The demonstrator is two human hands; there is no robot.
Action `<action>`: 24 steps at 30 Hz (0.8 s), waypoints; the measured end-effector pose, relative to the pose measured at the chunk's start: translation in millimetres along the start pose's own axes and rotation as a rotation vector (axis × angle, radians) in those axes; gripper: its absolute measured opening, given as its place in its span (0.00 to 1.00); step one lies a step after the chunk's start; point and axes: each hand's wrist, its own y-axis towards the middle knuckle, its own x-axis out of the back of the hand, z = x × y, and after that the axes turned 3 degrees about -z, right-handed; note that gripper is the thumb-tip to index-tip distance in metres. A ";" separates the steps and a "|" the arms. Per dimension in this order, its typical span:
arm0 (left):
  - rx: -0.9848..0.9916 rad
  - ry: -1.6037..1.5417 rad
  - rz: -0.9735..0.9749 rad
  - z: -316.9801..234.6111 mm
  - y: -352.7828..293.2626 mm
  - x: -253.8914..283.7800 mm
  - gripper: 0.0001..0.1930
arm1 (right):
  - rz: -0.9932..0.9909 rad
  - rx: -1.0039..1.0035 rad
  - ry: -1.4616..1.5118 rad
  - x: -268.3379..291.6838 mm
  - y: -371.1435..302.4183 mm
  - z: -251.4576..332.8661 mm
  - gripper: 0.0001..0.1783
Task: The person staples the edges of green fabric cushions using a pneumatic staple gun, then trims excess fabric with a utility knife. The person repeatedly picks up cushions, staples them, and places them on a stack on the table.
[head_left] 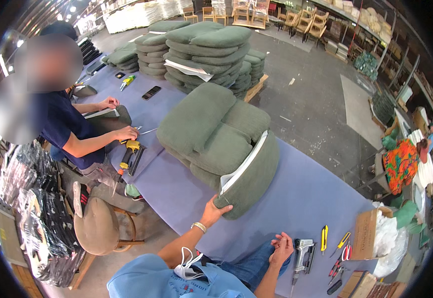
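Note:
My left hand [214, 211] grips the near corner of a dark green upholstered cushion [257, 181], thumb on top and fingers underneath. This cushion leans on its side against a stack of similar green cushions [196, 119], and a white strip [244, 164] runs along its inner edge. My right hand [281, 248] is held by the table's near edge, palm up, fingers loosely apart, with nothing in it. Beside that hand lies a silver staple gun [303, 256] on the blue-grey table [296, 198].
Right of the staple gun lie a yellow utility knife [324, 238], red-handled pliers [346, 252] and a cardboard box [368, 233]. On the left a co-worker [77, 124] handles a cushion near a yellow staple gun [131, 155]. Tall cushion stacks [206, 54] stand farther back.

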 end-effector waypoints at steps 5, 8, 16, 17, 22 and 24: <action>-0.204 -0.014 -0.080 9.3 -7.0 -15.8 0.40 | 0.042 -0.010 -0.029 -3.2 -0.6 3.2 0.12; -0.288 0.216 -0.017 -22.7 -32.8 -18.1 0.38 | 0.102 0.021 -0.103 -1.1 -1.0 -1.5 0.12; -0.659 0.773 0.418 -45.8 -133.9 98.1 0.44 | -0.029 -0.144 -0.004 -4.7 -15.0 12.3 0.29; -0.657 0.821 0.497 -43.9 -146.3 111.4 0.45 | -0.043 -0.186 0.025 -5.3 -15.9 14.7 0.33; -0.568 0.868 0.506 9.6 -161.4 136.1 0.46 | -0.053 -0.314 -0.033 -17.0 -2.5 11.0 0.31; -0.507 0.889 0.388 22.0 -167.4 143.1 0.47 | -0.055 -0.291 -0.196 -25.3 -5.9 10.4 0.29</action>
